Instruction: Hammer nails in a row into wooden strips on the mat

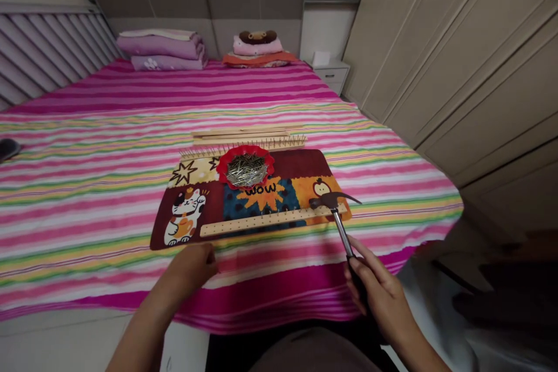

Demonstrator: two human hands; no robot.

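Head view: the right hand (379,288) has its fingers clamped round a hammer (342,232), its head at the right end of a wooden strip (238,225) on the near part of a patterned mat (300,161). The left hand (192,270), fingers curled together, is near the strip's left end. A red bowl (222,169) of nails (246,171) sits on the far side.

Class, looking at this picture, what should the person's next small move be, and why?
Probably steady the near wooden strip with the left hand: that hand appears off the strip, near its left end, while the right hand holds the hammer, its head appearing over the right part, where nails stand.
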